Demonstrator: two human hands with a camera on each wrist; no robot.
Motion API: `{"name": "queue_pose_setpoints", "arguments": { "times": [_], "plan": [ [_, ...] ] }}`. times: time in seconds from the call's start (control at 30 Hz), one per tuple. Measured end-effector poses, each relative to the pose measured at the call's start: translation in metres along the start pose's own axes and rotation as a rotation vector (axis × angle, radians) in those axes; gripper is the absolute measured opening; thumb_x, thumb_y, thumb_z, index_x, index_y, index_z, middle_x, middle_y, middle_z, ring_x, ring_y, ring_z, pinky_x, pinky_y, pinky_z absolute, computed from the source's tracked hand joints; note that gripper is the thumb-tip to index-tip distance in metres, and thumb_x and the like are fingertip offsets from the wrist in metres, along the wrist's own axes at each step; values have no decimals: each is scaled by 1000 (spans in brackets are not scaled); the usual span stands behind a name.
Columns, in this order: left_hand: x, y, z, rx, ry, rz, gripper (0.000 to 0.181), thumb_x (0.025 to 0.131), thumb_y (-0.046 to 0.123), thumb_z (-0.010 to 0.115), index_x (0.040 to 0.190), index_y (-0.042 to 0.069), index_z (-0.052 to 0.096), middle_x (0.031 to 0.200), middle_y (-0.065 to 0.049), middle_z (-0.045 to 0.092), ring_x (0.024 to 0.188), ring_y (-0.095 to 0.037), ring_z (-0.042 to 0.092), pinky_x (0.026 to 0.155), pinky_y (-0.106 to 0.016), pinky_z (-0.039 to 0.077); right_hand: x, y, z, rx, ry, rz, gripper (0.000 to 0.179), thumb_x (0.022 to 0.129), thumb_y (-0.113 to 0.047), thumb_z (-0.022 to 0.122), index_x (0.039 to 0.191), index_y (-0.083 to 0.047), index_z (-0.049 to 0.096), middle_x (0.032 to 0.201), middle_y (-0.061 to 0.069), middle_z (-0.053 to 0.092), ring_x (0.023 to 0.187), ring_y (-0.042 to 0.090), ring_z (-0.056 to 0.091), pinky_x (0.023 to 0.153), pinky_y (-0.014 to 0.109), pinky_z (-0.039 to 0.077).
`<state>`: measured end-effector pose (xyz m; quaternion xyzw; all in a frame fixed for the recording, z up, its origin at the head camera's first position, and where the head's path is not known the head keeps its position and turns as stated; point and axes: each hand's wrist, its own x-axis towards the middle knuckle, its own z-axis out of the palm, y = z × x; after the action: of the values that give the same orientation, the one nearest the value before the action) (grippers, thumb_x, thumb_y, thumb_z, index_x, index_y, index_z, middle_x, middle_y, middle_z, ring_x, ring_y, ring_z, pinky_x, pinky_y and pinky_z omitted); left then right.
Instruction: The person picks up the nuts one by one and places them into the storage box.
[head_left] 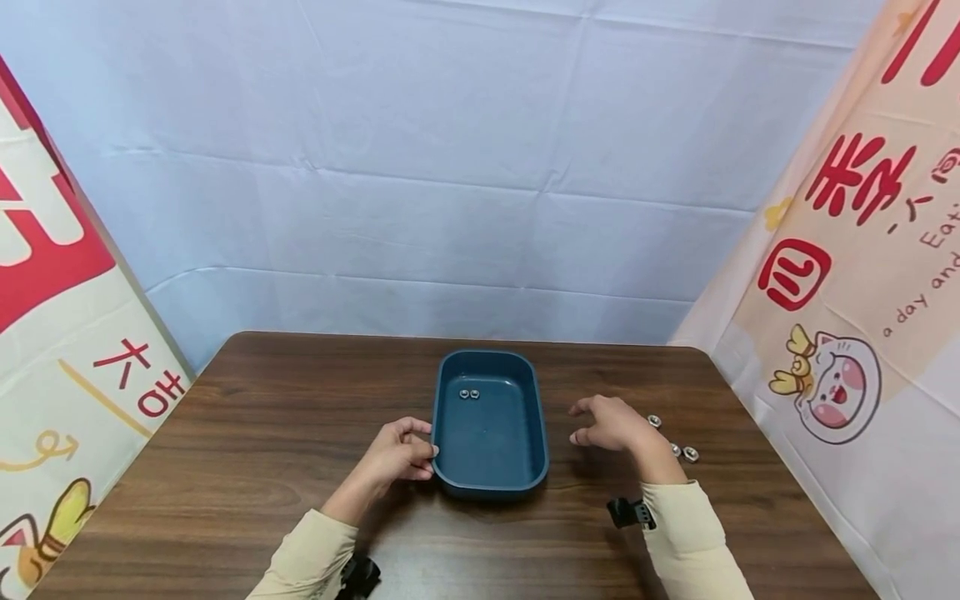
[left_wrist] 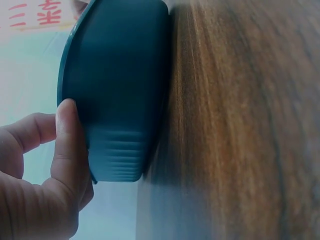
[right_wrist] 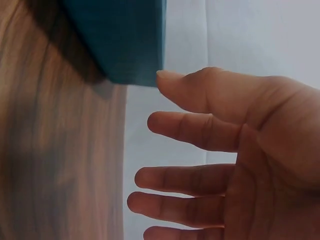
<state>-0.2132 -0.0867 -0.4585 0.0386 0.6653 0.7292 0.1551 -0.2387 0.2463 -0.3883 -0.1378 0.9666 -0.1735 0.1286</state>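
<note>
A dark blue-green rectangular tray [head_left: 491,487] stands on the table, and two small metal nuts [head_left: 469,394] lie side by side in its far left part. My left hand [head_left: 397,450] is at the tray's left side, holding the rim between thumb [left_wrist: 67,130] and fingers. To the right of the tray, apart from it in the head view, my right hand [head_left: 611,425] hovers with fingers spread and nothing held. Three more metal nuts, one of them a nut [head_left: 691,455] at the far right, lie on the table beside my right wrist, one partly hidden by it.
The brown wood-grain table [head_left: 300,392] has rounded far corners. Behind it hangs a pale cloth [head_left: 450,208]. Printed cloths flank it, a left one [head_left: 75,333] and a right one [head_left: 847,275]. Dark wrist cameras are strapped near both sleeves.
</note>
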Motion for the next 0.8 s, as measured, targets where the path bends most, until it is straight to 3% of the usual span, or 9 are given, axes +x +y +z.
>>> {"name": "queue_pose_setpoints", "arguments": {
  "times": [0.3,0.43,0.8],
  "plan": [
    [1,0,1,2,2,0,41,78,-6,60,114,-12,42,68,-10,55,51,-15,57,49,-27,53,-7,21,1,-1,11,73,40,83,-18,69,118,-1,59,117,23,56,107,44,50,81,57,44],
    [1,0,2,6,3,-2,41,78,-5,60,114,-12,42,68,-10,55,52,-15,57,49,-27,53,-11,31,4,8,23,103,41,83,-19,70,117,-1,59,116,23,57,107,46,50,84,64,37],
    [0,0,2,21,7,-7,41,79,-5,59,115,-12,41,69,-10,55,52,-15,58,50,-27,53,-19,69,13,152,121,80,40,83,-15,69,117,4,57,111,27,56,98,43,54,74,51,48]
  ]
}}
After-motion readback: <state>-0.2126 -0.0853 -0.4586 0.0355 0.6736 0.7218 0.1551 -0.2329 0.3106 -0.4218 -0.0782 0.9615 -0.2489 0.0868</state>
